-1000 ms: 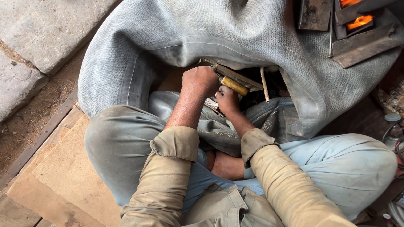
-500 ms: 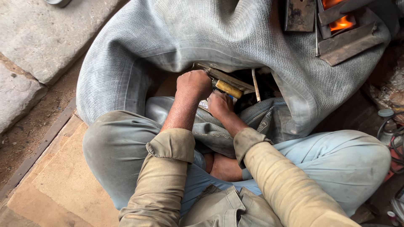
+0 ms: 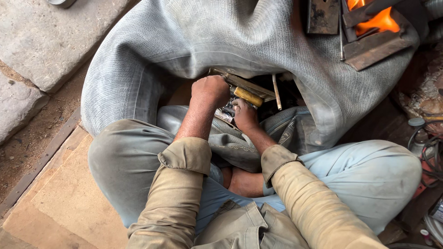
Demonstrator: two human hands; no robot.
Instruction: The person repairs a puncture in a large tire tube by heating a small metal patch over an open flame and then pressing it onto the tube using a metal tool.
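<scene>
I see the left hand [image 3: 211,91] clenched into a fist over a flat metal tool [image 3: 247,85] that lies under the fold of a large grey rubber inner tube [image 3: 194,37]. I cannot tell whether the fist actually grips the tool or only presses on it. The right hand [image 3: 245,115] sits just beside the left, fingers curled down onto a small dark object in the lap; I cannot tell what that object is or whether it is gripped. A yellow-handled tool [image 3: 248,96] lies between the two hands, touching the edge of the flat metal tool. A thin rod [image 3: 276,91] stands tilted just beyond it. The inner tube drapes across both knees and arches over the hands. The person sits cross-legged on a wooden board [image 3: 69,203], near its upper edge. A glowing heater [image 3: 376,23] stands at the upper right, resting on the tube. Stone slabs [image 3: 46,41] lie at the upper left.
</scene>
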